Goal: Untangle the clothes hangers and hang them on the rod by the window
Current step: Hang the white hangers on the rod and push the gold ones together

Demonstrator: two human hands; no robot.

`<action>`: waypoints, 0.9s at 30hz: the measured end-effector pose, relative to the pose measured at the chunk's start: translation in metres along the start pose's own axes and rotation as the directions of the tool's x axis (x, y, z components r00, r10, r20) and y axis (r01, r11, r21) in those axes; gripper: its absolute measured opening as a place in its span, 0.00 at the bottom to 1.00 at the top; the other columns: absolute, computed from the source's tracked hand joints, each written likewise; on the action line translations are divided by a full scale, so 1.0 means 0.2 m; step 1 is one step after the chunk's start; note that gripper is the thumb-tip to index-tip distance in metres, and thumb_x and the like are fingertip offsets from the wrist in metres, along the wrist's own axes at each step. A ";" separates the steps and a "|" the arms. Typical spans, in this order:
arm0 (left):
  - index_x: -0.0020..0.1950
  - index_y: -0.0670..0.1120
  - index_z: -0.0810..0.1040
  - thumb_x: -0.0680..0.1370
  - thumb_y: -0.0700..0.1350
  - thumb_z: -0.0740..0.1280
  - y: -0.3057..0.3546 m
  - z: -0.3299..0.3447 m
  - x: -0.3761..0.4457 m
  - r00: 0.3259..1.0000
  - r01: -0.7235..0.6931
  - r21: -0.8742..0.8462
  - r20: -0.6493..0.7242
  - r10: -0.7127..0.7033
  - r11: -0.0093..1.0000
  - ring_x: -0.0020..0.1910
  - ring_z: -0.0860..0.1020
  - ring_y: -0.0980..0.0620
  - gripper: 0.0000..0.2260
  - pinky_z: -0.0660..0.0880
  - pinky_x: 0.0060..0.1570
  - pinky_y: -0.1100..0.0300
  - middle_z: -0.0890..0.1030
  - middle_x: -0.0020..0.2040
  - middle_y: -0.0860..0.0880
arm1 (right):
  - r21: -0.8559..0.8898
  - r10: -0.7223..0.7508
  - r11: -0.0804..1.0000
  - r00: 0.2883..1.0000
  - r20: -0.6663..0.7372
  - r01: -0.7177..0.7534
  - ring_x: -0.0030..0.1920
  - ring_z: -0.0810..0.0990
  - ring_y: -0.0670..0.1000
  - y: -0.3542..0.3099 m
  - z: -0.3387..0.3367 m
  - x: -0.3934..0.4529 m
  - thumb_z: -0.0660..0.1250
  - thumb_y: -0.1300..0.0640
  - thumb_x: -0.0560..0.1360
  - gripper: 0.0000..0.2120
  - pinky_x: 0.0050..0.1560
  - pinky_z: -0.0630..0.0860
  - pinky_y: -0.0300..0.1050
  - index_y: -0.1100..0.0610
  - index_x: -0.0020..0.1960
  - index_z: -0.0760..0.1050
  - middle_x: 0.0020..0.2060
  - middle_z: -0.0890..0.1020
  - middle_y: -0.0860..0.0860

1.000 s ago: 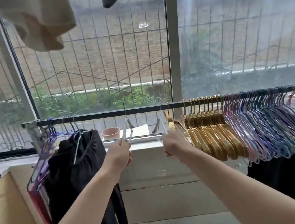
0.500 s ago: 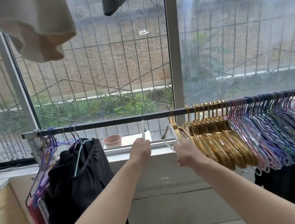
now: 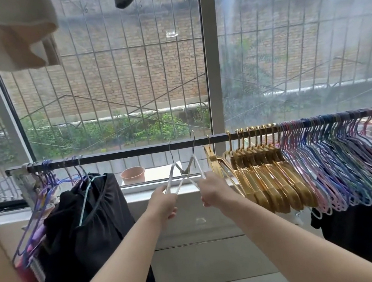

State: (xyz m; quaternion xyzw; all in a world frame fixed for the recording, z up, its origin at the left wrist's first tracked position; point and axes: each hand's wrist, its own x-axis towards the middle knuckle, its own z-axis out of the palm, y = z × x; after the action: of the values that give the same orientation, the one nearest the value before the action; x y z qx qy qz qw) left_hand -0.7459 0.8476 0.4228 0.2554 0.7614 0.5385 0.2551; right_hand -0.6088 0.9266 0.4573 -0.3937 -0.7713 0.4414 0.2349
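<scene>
Head view: at frame centre, the left hand point(image 3: 164, 203) has its grip pinching one white hanger point(image 3: 171, 177), and the right hand point(image 3: 212, 192) its grip pinching another white hanger point(image 3: 197, 166). Both hooks sit over the rod point(image 3: 134, 152), the hangers crossing between them. Gold hangers point(image 3: 263, 173) crowd just right; a black garment point(image 3: 90, 216) hangs lower left.

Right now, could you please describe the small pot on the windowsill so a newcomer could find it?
Follow the dark rod across the window. Behind it, on the white sill left of both hands, stands a pink pot. It alone is round, hanging from nothing.
</scene>
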 end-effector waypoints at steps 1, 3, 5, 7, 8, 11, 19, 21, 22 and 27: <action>0.78 0.50 0.65 0.79 0.37 0.61 -0.01 -0.01 0.00 1.000 0.010 -0.012 0.015 -0.010 1.000 0.43 0.80 0.45 0.27 0.80 0.42 0.55 0.77 0.55 0.45 | -0.012 -0.001 1.000 1.000 -0.009 0.001 0.49 0.81 0.60 -0.03 0.01 0.02 0.52 0.58 0.82 0.14 0.51 0.82 0.61 0.63 0.64 0.67 0.53 0.78 0.60; 0.79 0.50 0.63 0.79 0.36 0.60 -0.03 -0.03 -0.01 0.999 0.026 -0.029 0.031 -0.025 0.999 0.44 0.81 0.45 0.28 0.81 0.43 0.55 0.77 0.57 0.45 | -0.011 0.011 1.000 1.000 -0.009 -0.011 0.48 0.82 0.59 -0.08 0.03 0.06 0.53 0.59 0.83 0.13 0.48 0.84 0.56 0.62 0.66 0.67 0.55 0.77 0.58; 0.78 0.48 0.65 0.80 0.35 0.59 -0.05 -0.04 -0.01 0.999 0.020 -0.019 0.030 -0.019 1.000 0.45 0.81 0.45 0.26 0.81 0.45 0.54 0.77 0.57 0.45 | -0.021 0.067 0.998 0.998 -0.006 -0.067 0.45 0.82 0.58 -0.09 0.04 0.11 0.54 0.61 0.83 0.15 0.41 0.84 0.51 0.64 0.68 0.67 0.55 0.78 0.59; 0.75 0.48 0.68 0.80 0.35 0.58 -0.05 -0.04 -0.02 0.999 0.009 0.004 0.031 -0.009 1.000 0.45 0.80 0.46 0.24 0.81 0.48 0.53 0.77 0.54 0.45 | -0.070 0.109 0.992 0.994 -0.006 -0.109 0.39 0.82 0.57 -0.07 0.05 0.13 0.53 0.64 0.81 0.16 0.36 0.81 0.49 0.66 0.66 0.69 0.47 0.80 0.61; 0.75 0.48 0.69 0.80 0.35 0.57 -0.05 -0.04 -0.02 1.000 0.001 0.015 0.028 -0.002 1.000 0.45 0.80 0.46 0.23 0.82 0.49 0.53 0.77 0.54 0.45 | -0.088 0.118 0.989 0.993 -0.015 -0.118 0.37 0.80 0.57 -0.05 0.06 0.13 0.53 0.65 0.80 0.16 0.37 0.81 0.50 0.66 0.65 0.70 0.43 0.80 0.61; 0.73 0.47 0.70 0.80 0.34 0.55 -0.05 -0.01 -0.02 1.000 -0.023 0.064 0.020 0.022 0.998 0.44 0.78 0.46 0.22 0.82 0.50 0.51 0.77 0.55 0.42 | -0.148 0.126 0.980 0.990 -0.056 -0.133 0.36 0.79 0.57 0.00 0.06 0.14 0.52 0.64 0.80 0.19 0.38 0.81 0.51 0.65 0.69 0.67 0.45 0.79 0.60; 0.71 0.44 0.70 0.81 0.34 0.53 -0.03 0.10 0.02 0.997 -0.059 0.121 0.054 0.052 0.991 0.46 0.77 0.44 0.20 0.81 0.51 0.51 0.74 0.54 0.43 | -0.180 0.162 0.968 0.984 -0.074 -0.173 0.46 0.79 0.59 0.08 0.00 0.15 0.52 0.63 0.82 0.21 0.34 0.79 0.48 0.60 0.75 0.61 0.56 0.72 0.58; 0.70 0.43 0.71 0.80 0.34 0.54 -0.02 0.13 0.02 0.995 -0.058 0.128 0.085 0.047 0.990 0.47 0.78 0.43 0.19 0.81 0.50 0.51 0.75 0.55 0.42 | -0.164 0.178 0.969 0.982 -0.069 -0.187 0.45 0.79 0.59 0.10 -0.03 0.14 0.51 0.63 0.82 0.20 0.37 0.82 0.50 0.60 0.74 0.62 0.57 0.74 0.58; 0.69 0.43 0.71 0.80 0.34 0.54 -0.01 0.15 0.02 0.994 -0.058 0.135 0.095 0.045 0.989 0.48 0.79 0.43 0.19 0.82 0.49 0.52 0.75 0.55 0.42 | -0.155 0.183 0.969 0.981 -0.066 -0.192 0.43 0.79 0.58 0.11 -0.04 0.13 0.51 0.63 0.83 0.20 0.39 0.83 0.51 0.60 0.74 0.62 0.57 0.75 0.60; 0.68 0.45 0.70 0.80 0.37 0.54 0.04 0.25 -0.03 0.992 -0.056 0.144 0.121 0.038 0.988 0.55 0.81 0.40 0.17 0.83 0.51 0.50 0.75 0.55 0.43 | -0.081 0.198 0.977 0.980 -0.029 -0.199 0.43 0.84 0.59 0.13 -0.11 0.10 0.53 0.61 0.84 0.18 0.43 0.85 0.55 0.61 0.74 0.62 0.54 0.75 0.59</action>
State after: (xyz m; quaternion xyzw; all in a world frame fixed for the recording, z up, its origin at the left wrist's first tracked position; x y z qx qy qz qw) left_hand -0.7075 0.8799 0.4164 0.3227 0.7766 0.4706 0.2671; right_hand -0.5944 0.9610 0.4465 -0.4827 -0.7436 0.4259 0.1808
